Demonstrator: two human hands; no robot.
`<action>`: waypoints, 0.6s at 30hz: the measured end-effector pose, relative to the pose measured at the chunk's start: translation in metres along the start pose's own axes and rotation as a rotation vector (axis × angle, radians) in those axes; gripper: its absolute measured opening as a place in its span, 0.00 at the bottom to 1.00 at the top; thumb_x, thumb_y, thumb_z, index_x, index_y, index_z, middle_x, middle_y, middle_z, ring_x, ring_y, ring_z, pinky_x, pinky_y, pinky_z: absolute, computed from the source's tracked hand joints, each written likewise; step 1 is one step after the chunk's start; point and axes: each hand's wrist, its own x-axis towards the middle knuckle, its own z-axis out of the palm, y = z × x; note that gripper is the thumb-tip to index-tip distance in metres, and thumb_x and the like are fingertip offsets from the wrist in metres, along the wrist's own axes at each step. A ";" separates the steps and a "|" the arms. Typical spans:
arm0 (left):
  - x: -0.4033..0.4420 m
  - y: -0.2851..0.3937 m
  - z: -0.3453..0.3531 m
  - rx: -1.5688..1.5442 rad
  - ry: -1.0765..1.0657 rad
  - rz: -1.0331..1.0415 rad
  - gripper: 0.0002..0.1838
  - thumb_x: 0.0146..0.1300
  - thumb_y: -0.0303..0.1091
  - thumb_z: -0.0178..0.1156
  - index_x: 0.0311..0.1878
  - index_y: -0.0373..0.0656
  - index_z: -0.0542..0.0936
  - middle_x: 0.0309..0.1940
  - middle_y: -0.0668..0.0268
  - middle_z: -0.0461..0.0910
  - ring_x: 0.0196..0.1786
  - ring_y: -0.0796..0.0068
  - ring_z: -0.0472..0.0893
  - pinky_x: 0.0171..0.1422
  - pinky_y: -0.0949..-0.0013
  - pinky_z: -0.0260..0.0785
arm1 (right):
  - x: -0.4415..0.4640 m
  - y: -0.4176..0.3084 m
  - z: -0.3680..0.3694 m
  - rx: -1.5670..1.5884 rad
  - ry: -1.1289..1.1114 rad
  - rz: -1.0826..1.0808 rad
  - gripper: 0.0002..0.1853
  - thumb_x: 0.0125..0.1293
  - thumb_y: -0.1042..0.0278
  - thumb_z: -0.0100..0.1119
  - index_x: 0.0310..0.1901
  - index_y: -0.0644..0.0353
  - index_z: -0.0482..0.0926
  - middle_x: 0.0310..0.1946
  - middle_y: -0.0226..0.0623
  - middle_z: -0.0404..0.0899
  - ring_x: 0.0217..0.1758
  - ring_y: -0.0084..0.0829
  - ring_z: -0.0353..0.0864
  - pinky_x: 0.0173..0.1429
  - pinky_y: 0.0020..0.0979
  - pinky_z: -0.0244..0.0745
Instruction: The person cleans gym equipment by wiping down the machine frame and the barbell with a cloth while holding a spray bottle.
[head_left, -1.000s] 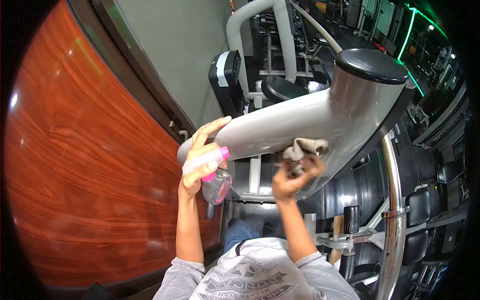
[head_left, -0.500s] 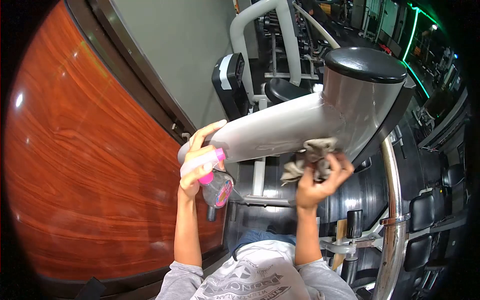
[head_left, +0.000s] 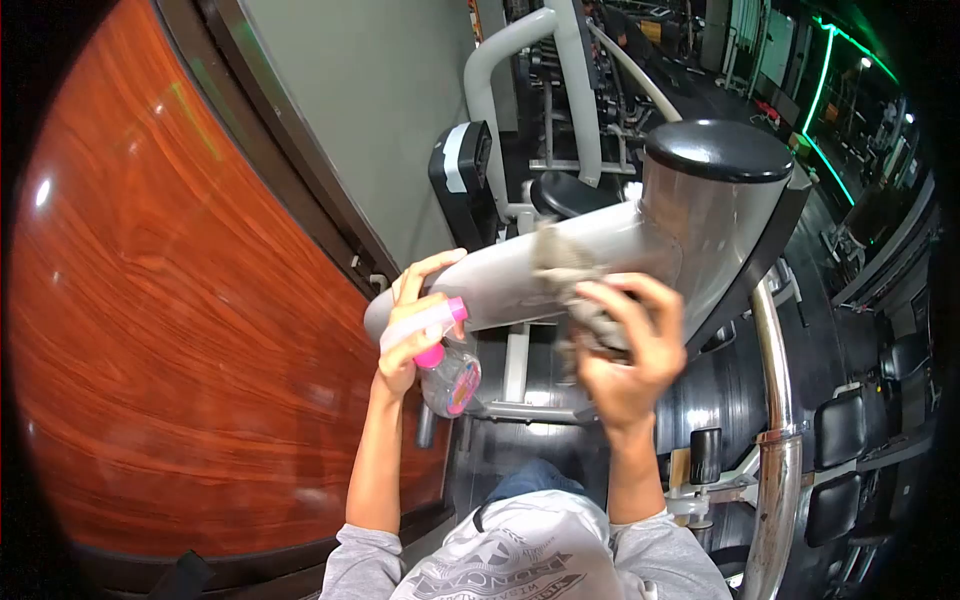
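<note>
A clear spray bottle (head_left: 452,382) with a pink collar and pink nozzle tip hangs from my left hand (head_left: 412,325). That hand is wrapped round its white spray head, with the upper fingers resting on the left end of a thick grey frame tube (head_left: 500,282). My right hand (head_left: 632,345) is closed on a crumpled grey cloth (head_left: 590,300), blurred by motion. Part of the cloth lies over the middle of the tube, left of its upright post with a black cap (head_left: 718,150).
A glossy wood panel (head_left: 200,340) fills the left side, beside a grey wall (head_left: 350,110). A chrome pole (head_left: 778,450) rises at the right, near black pads (head_left: 840,430). Another machine's black seat (head_left: 572,195) is behind the tube.
My right hand first went right with the cloth, then came back left and up; the cloth now reaches across the tube's middle. My left hand keeps its grip on the bottle. The view has shifted slightly.
</note>
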 end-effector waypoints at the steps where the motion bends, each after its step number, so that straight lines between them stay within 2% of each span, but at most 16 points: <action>1: 0.000 0.000 0.001 0.004 0.003 -0.027 0.32 0.55 0.63 0.49 0.25 0.40 0.83 0.69 0.41 0.73 0.72 0.54 0.66 0.77 0.52 0.42 | 0.008 -0.002 -0.009 -0.048 0.084 0.013 0.28 0.40 0.81 0.72 0.46 0.45 0.90 0.48 0.29 0.83 0.49 0.36 0.86 0.53 0.36 0.83; 2: 0.001 0.002 0.002 -0.001 0.001 -0.028 0.32 0.55 0.63 0.49 0.24 0.40 0.83 0.68 0.41 0.73 0.73 0.55 0.64 0.77 0.51 0.37 | 0.016 -0.003 -0.014 -0.078 0.075 0.002 0.27 0.40 0.82 0.72 0.46 0.45 0.90 0.48 0.29 0.83 0.49 0.37 0.85 0.52 0.36 0.82; 3: 0.001 0.002 0.003 0.000 0.006 -0.026 0.32 0.55 0.63 0.49 0.24 0.40 0.83 0.68 0.41 0.73 0.73 0.55 0.64 0.77 0.51 0.37 | 0.023 -0.005 -0.018 -0.107 0.067 -0.009 0.27 0.40 0.82 0.72 0.46 0.46 0.90 0.48 0.29 0.83 0.49 0.37 0.85 0.52 0.36 0.82; 7: 0.000 0.000 0.002 0.038 -0.003 -0.006 0.32 0.53 0.63 0.49 0.24 0.40 0.82 0.65 0.43 0.76 0.73 0.56 0.64 0.76 0.53 0.40 | 0.038 -0.029 -0.006 -0.185 -0.369 -0.113 0.22 0.46 0.77 0.72 0.47 0.47 0.86 0.50 0.23 0.81 0.47 0.32 0.81 0.42 0.34 0.83; 9: -0.004 -0.002 0.003 0.031 0.001 -0.019 0.32 0.53 0.63 0.49 0.24 0.40 0.82 0.63 0.43 0.76 0.72 0.56 0.64 0.76 0.54 0.41 | 0.037 -0.034 0.019 -0.166 -0.452 -0.230 0.17 0.50 0.74 0.69 0.45 0.53 0.83 0.49 0.26 0.79 0.47 0.32 0.81 0.38 0.32 0.84; 10: -0.006 -0.006 0.002 -0.049 -0.004 -0.059 0.31 0.52 0.63 0.49 0.24 0.40 0.82 0.63 0.43 0.76 0.72 0.56 0.65 0.75 0.54 0.43 | 0.040 -0.040 0.027 -0.226 -0.510 -0.291 0.11 0.53 0.74 0.66 0.40 0.57 0.82 0.46 0.28 0.77 0.48 0.33 0.81 0.36 0.31 0.84; 11: -0.007 -0.008 0.002 -0.127 -0.010 -0.098 0.31 0.52 0.63 0.49 0.25 0.39 0.82 0.62 0.44 0.76 0.72 0.56 0.65 0.75 0.55 0.44 | 0.045 -0.047 0.032 -0.231 -0.596 -0.248 0.17 0.48 0.78 0.67 0.43 0.55 0.83 0.47 0.28 0.79 0.46 0.35 0.82 0.43 0.37 0.83; 13: -0.004 0.000 0.005 -0.093 0.015 -0.081 0.32 0.52 0.63 0.49 0.25 0.39 0.82 0.63 0.45 0.75 0.71 0.56 0.66 0.74 0.55 0.46 | 0.062 -0.051 0.028 -0.280 -0.710 -0.207 0.16 0.50 0.76 0.68 0.43 0.55 0.83 0.46 0.31 0.79 0.48 0.37 0.82 0.42 0.40 0.82; 15: -0.003 -0.001 0.007 -0.004 0.065 -0.022 0.32 0.54 0.63 0.50 0.25 0.38 0.82 0.67 0.43 0.73 0.70 0.56 0.67 0.74 0.56 0.47 | 0.079 -0.043 0.014 -0.263 -0.697 -0.219 0.15 0.50 0.74 0.68 0.43 0.57 0.84 0.45 0.34 0.80 0.47 0.41 0.84 0.42 0.43 0.81; 16: -0.002 0.000 0.007 -0.006 0.062 -0.017 0.32 0.54 0.63 0.50 0.25 0.38 0.82 0.67 0.43 0.73 0.70 0.56 0.67 0.74 0.56 0.47 | 0.093 -0.049 0.004 -0.358 -0.739 -0.143 0.15 0.50 0.74 0.68 0.43 0.58 0.84 0.43 0.36 0.80 0.44 0.43 0.85 0.43 0.45 0.80; 17: -0.001 0.002 0.007 0.003 0.055 0.001 0.32 0.54 0.63 0.50 0.24 0.38 0.82 0.67 0.43 0.73 0.70 0.55 0.68 0.75 0.56 0.47 | 0.099 -0.048 -0.005 -0.405 -0.628 -0.179 0.13 0.50 0.74 0.67 0.41 0.58 0.85 0.42 0.37 0.81 0.42 0.44 0.86 0.43 0.45 0.79; 18: -0.001 0.002 0.007 0.012 0.052 0.018 0.32 0.55 0.62 0.50 0.24 0.38 0.81 0.68 0.42 0.73 0.70 0.55 0.69 0.75 0.56 0.46 | 0.107 -0.046 -0.013 -0.457 -0.619 -0.151 0.13 0.51 0.73 0.67 0.40 0.58 0.86 0.41 0.37 0.82 0.42 0.44 0.86 0.44 0.45 0.80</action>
